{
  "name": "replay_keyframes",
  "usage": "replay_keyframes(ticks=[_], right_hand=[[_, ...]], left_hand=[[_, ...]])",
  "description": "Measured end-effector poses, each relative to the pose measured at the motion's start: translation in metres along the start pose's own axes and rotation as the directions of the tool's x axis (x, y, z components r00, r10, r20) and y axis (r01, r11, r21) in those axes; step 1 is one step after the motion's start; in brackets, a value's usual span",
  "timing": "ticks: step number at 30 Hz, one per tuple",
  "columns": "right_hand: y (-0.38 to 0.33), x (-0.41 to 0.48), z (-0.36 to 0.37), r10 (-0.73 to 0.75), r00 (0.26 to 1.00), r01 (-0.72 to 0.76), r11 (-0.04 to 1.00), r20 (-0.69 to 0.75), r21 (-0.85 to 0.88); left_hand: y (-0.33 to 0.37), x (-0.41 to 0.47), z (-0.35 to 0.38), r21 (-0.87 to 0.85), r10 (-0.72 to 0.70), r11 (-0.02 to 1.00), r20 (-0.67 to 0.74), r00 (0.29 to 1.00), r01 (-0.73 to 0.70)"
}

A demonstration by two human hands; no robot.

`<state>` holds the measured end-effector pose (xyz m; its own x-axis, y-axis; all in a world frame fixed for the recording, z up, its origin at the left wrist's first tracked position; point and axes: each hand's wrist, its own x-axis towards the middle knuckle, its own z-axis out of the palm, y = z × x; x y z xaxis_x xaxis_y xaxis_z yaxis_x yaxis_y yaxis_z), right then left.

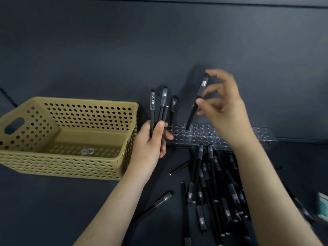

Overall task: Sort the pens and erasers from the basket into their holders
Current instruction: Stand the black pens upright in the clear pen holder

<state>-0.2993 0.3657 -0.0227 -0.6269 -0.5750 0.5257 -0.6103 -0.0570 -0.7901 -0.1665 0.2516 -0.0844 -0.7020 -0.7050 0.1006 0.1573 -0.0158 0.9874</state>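
My left hand point(150, 139) grips a small bunch of black pens point(162, 105) upright, just right of the basket. Another black pen point(173, 110) stands in the left end of the clear pen holder point(204, 134), a long transparent rack full of round holes. My right hand point(221, 103) pinches a black pen point(197, 102) between thumb and fingers, tilted, with its lower tip down in one of the holder's holes. A heap of several black pens point(213, 189) lies on the table in front of the holder, between my forearms.
A tan perforated basket point(44, 162) with nothing but a label inside stands at the left. A white and green object point(323, 205), perhaps an eraser, shows at the right edge. The dark table point(124, 50) stretches back behind the holder.
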Motion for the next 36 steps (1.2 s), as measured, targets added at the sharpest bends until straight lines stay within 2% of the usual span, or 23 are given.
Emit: replay_keyframes(ticks=[4, 11, 14, 19, 22, 24, 27, 29, 30, 32, 36], right_hand=[[0.009, -0.005, 0.018, -0.052, 0.989, 0.043, 0.997, -0.139, -0.061], [0.03, -0.01, 0.034, -0.115, 0.98, 0.087, 0.98, -0.159, -0.177], [0.036, -0.009, 0.035, -0.163, 0.977, 0.129, 0.966, -0.135, -0.226], [0.045, -0.007, 0.037, -0.284, 0.958, 0.233, 0.851, -0.039, -0.47], [0.047, -0.006, 0.034, -0.262, 0.964, 0.239, 0.798, 0.039, -0.553], [0.045, -0.006, 0.033, -0.239, 0.969, 0.231, 0.801, 0.059, -0.552], [0.035, -0.005, 0.032, -0.202, 0.979, 0.179, 0.894, -0.012, -0.41], [0.024, -0.003, 0.03, -0.046, 0.997, 0.036, 0.985, -0.055, -0.169], [0.018, -0.002, 0.029, 0.054, 0.998, -0.055, 0.998, -0.035, -0.023], [0.009, -0.002, 0.027, 0.168, 0.985, -0.17, 0.963, 0.027, 0.209], [0.003, -0.001, 0.026, 0.219, 0.973, -0.223, 0.835, 0.068, 0.504]], left_hand=[[-0.004, 0.001, 0.0, 0.023, 0.007, 1.0, -0.029, 1.0, -0.007], [-0.001, -0.002, 0.002, -0.043, -0.016, 0.999, -0.009, 1.0, 0.015], [0.0, -0.002, 0.002, -0.043, -0.046, 0.998, 0.003, 0.999, 0.047], [0.002, -0.001, 0.003, -0.131, -0.098, 0.987, -0.015, 0.995, 0.095], [0.002, -0.001, 0.003, -0.188, -0.117, 0.975, -0.002, 0.993, 0.115], [0.003, -0.002, 0.003, -0.198, -0.12, 0.973, 0.013, 0.993, 0.121], [0.004, -0.003, 0.001, -0.229, -0.106, 0.966, 0.076, 0.991, 0.12], [0.005, -0.004, -0.001, -0.271, -0.091, 0.954, 0.153, 0.984, 0.13], [0.005, -0.004, -0.002, -0.289, -0.087, 0.947, 0.192, 0.977, 0.141], [0.005, -0.005, -0.004, -0.296, -0.086, 0.941, 0.258, 0.962, 0.163], [0.003, -0.005, -0.005, -0.234, -0.084, 0.958, 0.323, 0.943, 0.165]])
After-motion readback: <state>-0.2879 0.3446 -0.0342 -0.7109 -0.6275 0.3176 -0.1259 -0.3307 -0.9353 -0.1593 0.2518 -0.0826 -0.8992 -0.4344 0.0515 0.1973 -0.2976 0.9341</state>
